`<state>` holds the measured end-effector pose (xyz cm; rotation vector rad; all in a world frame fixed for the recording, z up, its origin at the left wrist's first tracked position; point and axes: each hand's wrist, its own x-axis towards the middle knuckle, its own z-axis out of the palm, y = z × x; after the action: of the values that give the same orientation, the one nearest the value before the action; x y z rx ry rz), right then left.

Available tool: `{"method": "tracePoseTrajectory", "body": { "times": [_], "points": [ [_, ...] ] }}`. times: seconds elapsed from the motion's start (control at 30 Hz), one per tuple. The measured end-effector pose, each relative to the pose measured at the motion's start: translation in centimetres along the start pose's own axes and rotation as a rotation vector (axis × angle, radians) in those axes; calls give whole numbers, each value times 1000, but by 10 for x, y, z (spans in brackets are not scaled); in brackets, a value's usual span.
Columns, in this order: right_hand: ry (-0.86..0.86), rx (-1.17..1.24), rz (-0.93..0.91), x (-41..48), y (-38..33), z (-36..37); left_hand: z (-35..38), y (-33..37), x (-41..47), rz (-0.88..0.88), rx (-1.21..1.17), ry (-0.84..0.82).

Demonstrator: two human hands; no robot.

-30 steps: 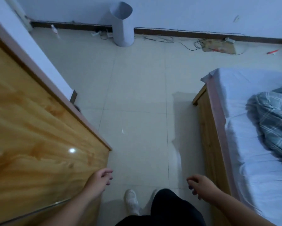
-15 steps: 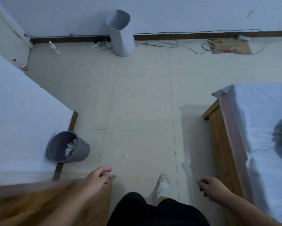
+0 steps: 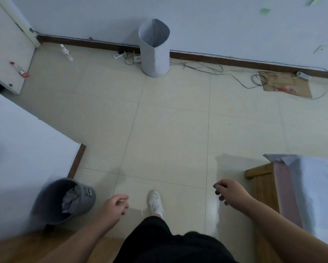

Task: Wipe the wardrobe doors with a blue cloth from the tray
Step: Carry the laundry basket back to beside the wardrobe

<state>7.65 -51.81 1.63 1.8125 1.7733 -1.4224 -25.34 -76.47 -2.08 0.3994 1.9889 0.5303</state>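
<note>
My left hand hangs low at the bottom centre-left, fingers loosely curled and holding nothing. My right hand hangs at the bottom right, also loosely curled and empty. Only a strip of the wooden wardrobe top shows along the bottom left edge, below my left forearm. No blue cloth and no tray are in view. My white shoe is stepping forward on the tiled floor between the hands.
A grey waste bin with crumpled paper stands left of my left hand. A tall grey cylinder stands by the far wall among cables and cardboard. The bed corner is on the right; bottles lie far left.
I have walked forward past the wardrobe; its wooden face slid out of view to the bottom left, and the bin and far left corner came into sight. Both hands stayed empty.
</note>
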Motion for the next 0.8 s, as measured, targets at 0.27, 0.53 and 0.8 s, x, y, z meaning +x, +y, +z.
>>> {"method": "tracePoseTrajectory", "body": {
  "times": [0.27,0.53,0.8],
  "points": [
    [-11,122,202,62,-26,-45,-85,178,112,129,16,42],
    [-17,162,229,204,-95,-113,-88,314,210,131,-11,44],
    [-38,207,29,341,-281,-237,-102,380,260,-16,-22,30]
  ]
}}
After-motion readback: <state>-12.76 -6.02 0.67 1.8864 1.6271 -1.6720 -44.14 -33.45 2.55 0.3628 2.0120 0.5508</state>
